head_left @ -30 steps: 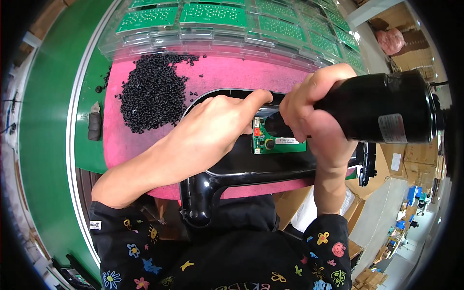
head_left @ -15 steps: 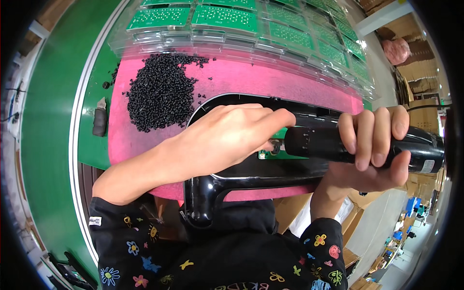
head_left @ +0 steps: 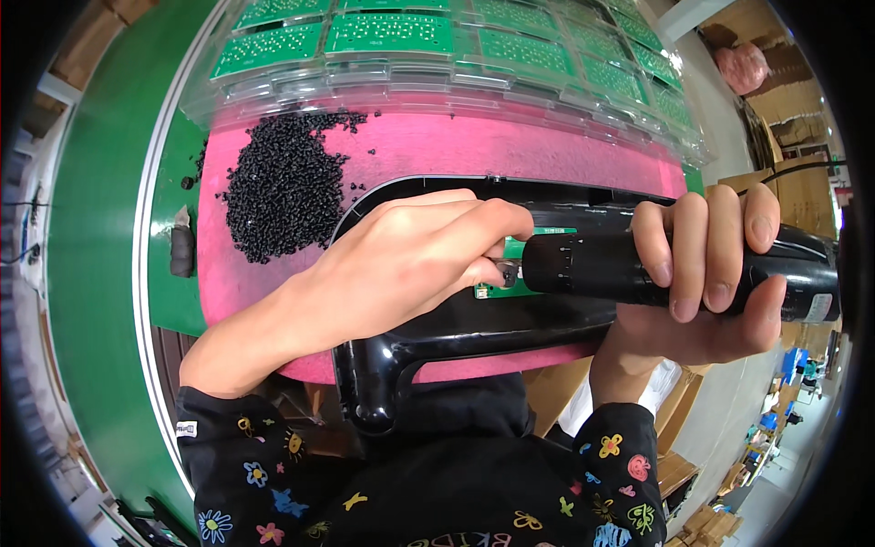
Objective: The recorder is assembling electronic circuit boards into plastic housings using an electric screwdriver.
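My right hand [head_left: 706,273] is wrapped round a black electric screwdriver [head_left: 588,267], which lies almost level and points left. At its tip, the thumb and fingers of my left hand [head_left: 415,242] are pinched together by a small dark piece, too hidden to make out. Beneath both hands lies a black plastic housing [head_left: 474,333] with a raised rim and an arm bent toward me. A green circuit board [head_left: 518,290] sits inside it, mostly covered by my hand and the screwdriver. Left of the housing is a heap of small black screws [head_left: 281,187].
A pink mat [head_left: 410,146] covers the green table [head_left: 109,228]. Stacked clear trays [head_left: 401,77] with several green circuit boards [head_left: 387,35] stand along the back. A dark stubby tool [head_left: 182,248] lies left of the mat. A black cable [head_left: 802,167] runs at the right.
My left fingers and the screwdriver tip have shifted slightly left together. Mat, trays, screws and housing also sit a little further left in view. Both hands keep their grip.
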Tool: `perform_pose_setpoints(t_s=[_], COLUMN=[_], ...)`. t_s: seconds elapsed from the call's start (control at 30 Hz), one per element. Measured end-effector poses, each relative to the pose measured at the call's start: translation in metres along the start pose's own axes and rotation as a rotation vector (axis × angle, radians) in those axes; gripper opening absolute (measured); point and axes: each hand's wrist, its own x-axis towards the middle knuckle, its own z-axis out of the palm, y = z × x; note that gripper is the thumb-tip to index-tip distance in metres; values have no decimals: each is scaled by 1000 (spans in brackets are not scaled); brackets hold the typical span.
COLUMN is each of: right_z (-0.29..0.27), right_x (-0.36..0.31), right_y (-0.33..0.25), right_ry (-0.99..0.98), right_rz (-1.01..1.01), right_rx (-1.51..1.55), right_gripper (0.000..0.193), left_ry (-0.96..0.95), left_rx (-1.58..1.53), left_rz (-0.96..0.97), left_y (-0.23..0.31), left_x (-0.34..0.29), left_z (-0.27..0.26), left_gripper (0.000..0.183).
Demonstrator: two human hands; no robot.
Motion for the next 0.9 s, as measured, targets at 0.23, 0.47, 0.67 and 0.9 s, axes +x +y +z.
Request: perform_pose_setpoints(t_s=[0.23, 0.47, 0.67, 0.9], right_z=[2, 4, 4, 6], right_x=[-2, -1, -2, -5], right_y=[10, 11, -5, 9], right_ry=[104, 68, 0, -111], right_rz=[-29, 48, 135, 185], right_rx=[-69, -105, -204, -217], right_gripper=[26, 26, 30, 36], left_ry=[12, 50, 122, 104], left_rx=[243, 250, 193, 242], left_rz=[101, 189, 126, 19], left_y=[-1, -6, 0, -2], left_x=[-1, -5, -2, 3], left_z=[1, 2, -1, 3], left_gripper=[35, 29, 18, 11])
